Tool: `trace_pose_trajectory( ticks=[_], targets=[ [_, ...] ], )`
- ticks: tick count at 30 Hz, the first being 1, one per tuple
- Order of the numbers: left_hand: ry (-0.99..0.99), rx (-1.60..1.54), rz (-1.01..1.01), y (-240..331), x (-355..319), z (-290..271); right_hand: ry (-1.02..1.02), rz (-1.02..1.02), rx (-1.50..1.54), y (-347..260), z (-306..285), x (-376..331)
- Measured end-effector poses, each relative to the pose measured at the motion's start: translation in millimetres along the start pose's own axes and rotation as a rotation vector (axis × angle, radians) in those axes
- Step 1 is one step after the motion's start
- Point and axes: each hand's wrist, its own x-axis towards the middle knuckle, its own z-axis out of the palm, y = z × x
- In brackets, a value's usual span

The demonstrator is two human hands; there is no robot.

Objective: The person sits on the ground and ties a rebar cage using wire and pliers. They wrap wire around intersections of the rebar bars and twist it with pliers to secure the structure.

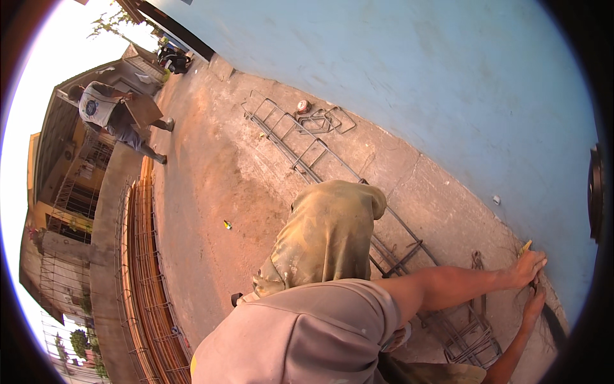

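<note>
My left hand [527, 269] reaches far right, to the foot of the blue wall, its fingers curled over something small that I cannot make out. Just below it is my right hand [535, 302], fingers closed around thin dark wire strands [541, 279]. A small yellow piece [526, 246] shows beside my left hand. Under my left arm and past my bent knee [329, 224] runs a long cage of steel rods [320, 146] with square ties, lying on the ground. A bent rusty wire piece [477, 264] lies near my left forearm.
Loose square steel ties [326, 121] and a small round object [303, 106] lie by the cage's far end. The blue wall [409, 64] borders the right. Long rusty rods [148, 275] lie at left. Another person [105, 112] walks there with a brown board [144, 110].
</note>
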Motion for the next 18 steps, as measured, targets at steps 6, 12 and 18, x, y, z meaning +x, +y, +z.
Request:
trace_pose_trajectory(
  ticks=[6, 12, 18],
  targets=[
    [0.213, -0.073, 0.018, 80, -5, -50, 0.034, 0.086, -0.119, 127, 51, -5],
    [0.69, -0.113, 0.415, 233, -32, -205, 0.153, 0.184, -0.029, 137, 49, -5],
    [0.901, -0.194, 0.802, 305, -82, -288, 0.005, 0.364, -0.286, 97, -11, 26]
  ],
)
